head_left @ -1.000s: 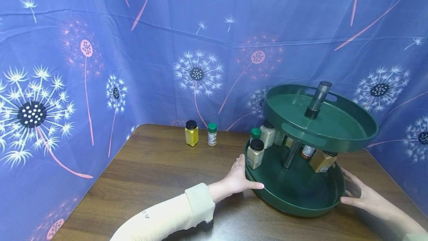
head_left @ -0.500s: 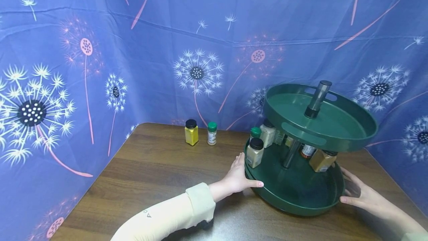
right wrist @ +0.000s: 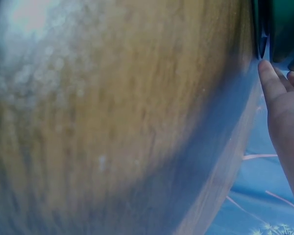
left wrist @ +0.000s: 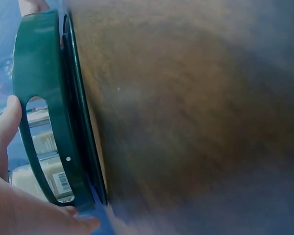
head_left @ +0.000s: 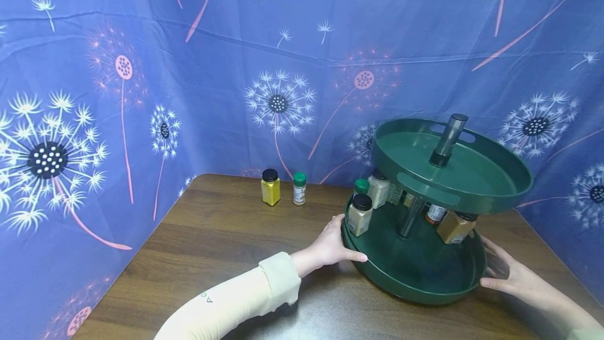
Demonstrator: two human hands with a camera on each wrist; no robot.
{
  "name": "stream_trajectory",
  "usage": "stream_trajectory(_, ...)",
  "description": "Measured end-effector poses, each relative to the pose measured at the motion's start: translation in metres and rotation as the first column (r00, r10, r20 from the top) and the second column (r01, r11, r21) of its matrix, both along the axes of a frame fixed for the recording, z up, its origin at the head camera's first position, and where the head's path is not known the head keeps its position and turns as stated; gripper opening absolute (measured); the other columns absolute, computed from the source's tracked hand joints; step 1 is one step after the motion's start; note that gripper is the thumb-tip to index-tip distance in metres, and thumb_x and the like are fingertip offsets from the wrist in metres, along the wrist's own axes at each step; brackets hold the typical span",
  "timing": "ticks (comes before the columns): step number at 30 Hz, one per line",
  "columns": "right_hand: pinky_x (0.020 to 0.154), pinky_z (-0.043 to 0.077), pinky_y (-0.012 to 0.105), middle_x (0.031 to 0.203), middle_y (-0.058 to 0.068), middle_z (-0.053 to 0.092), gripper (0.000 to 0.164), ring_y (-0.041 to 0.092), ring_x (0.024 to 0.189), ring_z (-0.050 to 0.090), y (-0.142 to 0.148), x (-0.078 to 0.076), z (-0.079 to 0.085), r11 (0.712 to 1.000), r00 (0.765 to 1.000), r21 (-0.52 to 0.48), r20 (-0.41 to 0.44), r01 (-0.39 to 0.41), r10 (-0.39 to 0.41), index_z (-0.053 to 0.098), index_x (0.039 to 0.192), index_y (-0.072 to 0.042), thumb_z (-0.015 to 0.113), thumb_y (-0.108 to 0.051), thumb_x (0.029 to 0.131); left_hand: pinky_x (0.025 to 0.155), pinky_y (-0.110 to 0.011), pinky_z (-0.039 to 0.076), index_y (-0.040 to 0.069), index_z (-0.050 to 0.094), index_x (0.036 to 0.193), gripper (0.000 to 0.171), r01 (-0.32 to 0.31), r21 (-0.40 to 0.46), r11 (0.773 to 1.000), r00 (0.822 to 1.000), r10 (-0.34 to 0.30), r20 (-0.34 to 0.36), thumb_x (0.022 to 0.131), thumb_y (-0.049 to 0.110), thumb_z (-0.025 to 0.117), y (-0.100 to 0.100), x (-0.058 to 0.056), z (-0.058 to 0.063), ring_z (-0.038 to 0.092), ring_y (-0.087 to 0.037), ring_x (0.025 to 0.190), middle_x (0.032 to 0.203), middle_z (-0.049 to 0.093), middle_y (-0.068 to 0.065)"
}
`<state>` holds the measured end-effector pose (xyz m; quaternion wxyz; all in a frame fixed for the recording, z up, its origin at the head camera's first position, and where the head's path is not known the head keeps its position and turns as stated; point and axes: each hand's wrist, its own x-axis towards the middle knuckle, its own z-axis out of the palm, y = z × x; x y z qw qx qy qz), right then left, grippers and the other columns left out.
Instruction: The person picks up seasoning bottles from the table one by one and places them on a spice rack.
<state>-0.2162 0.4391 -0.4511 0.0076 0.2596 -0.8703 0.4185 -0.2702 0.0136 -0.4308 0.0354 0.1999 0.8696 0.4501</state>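
A two-tier green turntable organizer [head_left: 415,277] stands on the right of the table. My left hand [head_left: 330,243] lies against the left side of its lower tray, thumb stretched to the rim and fingers spread along the outer wall. In the left wrist view, this thumb [left wrist: 7,120] touches the rim above an oval handle slot. My right hand [head_left: 511,277] rests at the tray's right side with extended fingers, partly hidden behind the wall. The lower tray carries a black-capped jar of pale powder [head_left: 359,219], a tilted jar of brown powder [head_left: 454,229] and several other spice containers.
A yellow spice jar with a black cap [head_left: 270,190] and a small green-capped shaker [head_left: 299,190] stand at the back of the wooden table [head_left: 212,240]. Behind hangs a blue dandelion-print cloth [head_left: 226,93]. The upper tray [head_left: 410,148] overhangs the lower one around a metal post [head_left: 451,135].
My left hand and forearm have shifted slightly left, and the thumb has slid back a little along the rim. The right hand stays nearly still. The jars on the tray have barely shifted.
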Motion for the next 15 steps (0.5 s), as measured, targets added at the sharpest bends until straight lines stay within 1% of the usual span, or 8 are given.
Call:
stream_trajectory(5,0.085,0.037,0.004,0.137,-0.036,0.023,0.082,-0.024,0.117,0.029,0.000,0.000,-0.001,1.000,1.000,0.004,-0.013,0.011,-0.011,0.005,0.148,0.006,0.057,0.011,0.085,0.105,-0.044,0.036,0.005,0.032,0.141,0.102,0.011,0.029,1.000,0.999,-0.012,0.046,0.062,0.031,0.089,-0.001,-0.004,0.002,0.043,-0.029,0.129,0.138,0.046,-0.013)
stream_trajectory(10,0.085,0.036,0.003,0.137,-0.036,0.023,0.083,-0.024,0.116,0.030,-0.001,0.001,0.001,1.000,1.000,-0.001,-0.018,0.013,-0.013,0.005,0.147,0.006,0.058,0.011,0.085,0.104,-0.042,0.037,0.004,0.032,0.140,0.100,0.031,0.079,0.996,0.995,-0.038,0.089,0.061,0.027,0.090,-0.005,-0.012,0.000,0.046,-0.028,0.125,0.135,0.048,-0.013)
stream_trajectory(15,0.085,0.036,0.003,0.135,-0.037,0.023,0.084,-0.024,0.115,0.030,-0.001,0.001,0.002,1.000,1.000,0.003,-0.004,0.020,-0.020,0.003,0.148,0.004,0.058,0.011,0.085,0.106,-0.043,0.034,0.003,0.028,0.142,0.101,0.051,0.129,0.990,0.987,-0.070,0.144,0.063,0.022,0.089,-0.007,-0.017,-0.001,0.044,-0.027,0.127,0.138,0.044,-0.013)
